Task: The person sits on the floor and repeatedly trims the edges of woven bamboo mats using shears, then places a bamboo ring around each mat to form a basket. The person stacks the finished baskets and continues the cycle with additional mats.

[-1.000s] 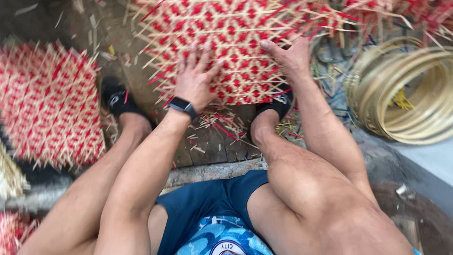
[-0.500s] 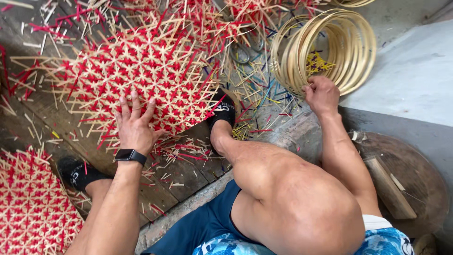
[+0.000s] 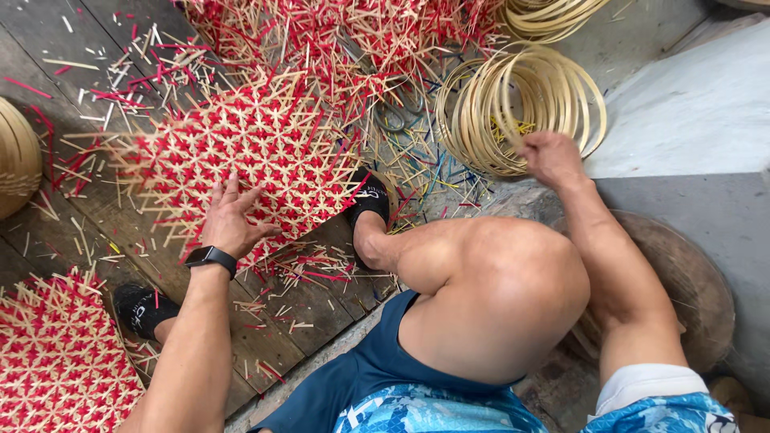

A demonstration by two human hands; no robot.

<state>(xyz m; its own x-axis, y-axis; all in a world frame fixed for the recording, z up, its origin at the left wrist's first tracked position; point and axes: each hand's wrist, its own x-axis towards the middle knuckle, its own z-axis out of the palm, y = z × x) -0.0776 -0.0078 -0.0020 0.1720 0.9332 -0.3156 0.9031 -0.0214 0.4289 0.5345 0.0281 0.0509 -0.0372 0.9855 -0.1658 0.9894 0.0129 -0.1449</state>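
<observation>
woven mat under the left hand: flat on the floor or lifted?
Flat. The red-and-tan woven mat lies spread on the wooden planks, with the left hand pressed palm-down on its near edge.

Your right hand left the red-and-tan woven bamboo mat, now gripping the stack of tan bamboo hoops; your view swung right.

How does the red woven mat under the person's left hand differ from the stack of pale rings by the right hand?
The woven mat is a flat lattice of red and tan strips with loose ends sticking out; the rings are plain pale hoops, open in the middle. The left hand lies flat on the mat, while the right hand grips the rings' edge. Both rest on the floor.
</observation>
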